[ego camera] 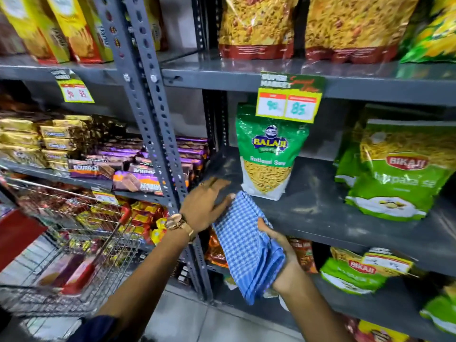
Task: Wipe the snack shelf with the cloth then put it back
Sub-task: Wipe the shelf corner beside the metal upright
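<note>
A folded blue-and-white checked cloth [246, 245] hangs over the front edge of the grey metal snack shelf [315, 213]. My right hand [278, 248] grips the cloth's lower right side from underneath. My left hand [207, 206], with a gold watch at the wrist, lies flat on the shelf's left end, fingertips touching the cloth's top corner. A green Balaji Ratlami Sev bag [267, 154] stands upright on the shelf just behind the cloth. The shelf surface looks dusty.
Green Bikaji bags [394, 174] stand at the shelf's right. A price tag [288, 99] hangs from the shelf above. A slotted grey upright [158, 124] divides off biscuit packs at left. A wire shopping basket [69, 248] of goods sits low left.
</note>
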`<state>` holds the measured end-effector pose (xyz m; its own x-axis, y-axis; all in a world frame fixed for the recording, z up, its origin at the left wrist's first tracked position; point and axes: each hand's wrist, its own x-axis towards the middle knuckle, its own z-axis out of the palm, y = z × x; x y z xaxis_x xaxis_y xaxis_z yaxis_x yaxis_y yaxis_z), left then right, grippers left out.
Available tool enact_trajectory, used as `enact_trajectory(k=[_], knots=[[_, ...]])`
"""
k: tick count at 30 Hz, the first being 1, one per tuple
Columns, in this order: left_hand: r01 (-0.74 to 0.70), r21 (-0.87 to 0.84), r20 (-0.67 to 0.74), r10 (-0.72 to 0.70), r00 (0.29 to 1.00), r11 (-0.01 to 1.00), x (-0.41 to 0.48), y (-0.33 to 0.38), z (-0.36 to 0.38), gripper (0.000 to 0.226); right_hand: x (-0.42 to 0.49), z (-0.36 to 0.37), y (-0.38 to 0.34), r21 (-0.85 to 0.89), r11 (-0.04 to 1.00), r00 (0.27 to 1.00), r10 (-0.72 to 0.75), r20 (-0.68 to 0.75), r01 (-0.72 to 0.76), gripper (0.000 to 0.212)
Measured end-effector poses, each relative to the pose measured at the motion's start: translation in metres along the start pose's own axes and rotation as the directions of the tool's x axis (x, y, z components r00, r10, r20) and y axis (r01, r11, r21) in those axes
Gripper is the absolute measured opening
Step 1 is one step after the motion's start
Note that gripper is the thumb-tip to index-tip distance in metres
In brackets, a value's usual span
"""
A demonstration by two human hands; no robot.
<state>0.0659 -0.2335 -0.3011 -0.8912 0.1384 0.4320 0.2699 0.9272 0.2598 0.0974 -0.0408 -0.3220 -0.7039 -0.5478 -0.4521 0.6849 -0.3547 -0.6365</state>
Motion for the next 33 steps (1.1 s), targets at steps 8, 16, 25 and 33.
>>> enact_trajectory(k=[8, 16, 25, 33], knots=[[0.122, 0.337, -0.466, 0.053, 0.883, 0.934, 0.027, -0.101, 0.000, 0.065, 0.098, 0.063, 0.001, -0.595, 0.734, 0.757, -0.581, -0.300, 0.328, 0.020], [0.061, 0.283, -0.610, 0.131, 0.781, 0.957, 0.063, -0.138, 0.012, 0.085, 0.221, 0.072, -0.013, -0.998, 0.018, 0.501, -0.864, -0.049, -0.067, 0.068], [0.046, 0.301, -0.661, 0.174, 0.730, 0.952, 0.070, -0.143, 0.018, 0.095, 0.281, 0.057, 0.000, -0.960, -0.053, 0.664, -0.732, -0.150, -0.276, 0.066], [0.009, 0.297, -0.681, 0.205, 0.703, 0.955, 0.070, -0.146, 0.020, 0.091, 0.313, 0.077, -0.041, -0.842, 0.516, 0.326, -0.833, -0.448, 0.161, 0.043]])
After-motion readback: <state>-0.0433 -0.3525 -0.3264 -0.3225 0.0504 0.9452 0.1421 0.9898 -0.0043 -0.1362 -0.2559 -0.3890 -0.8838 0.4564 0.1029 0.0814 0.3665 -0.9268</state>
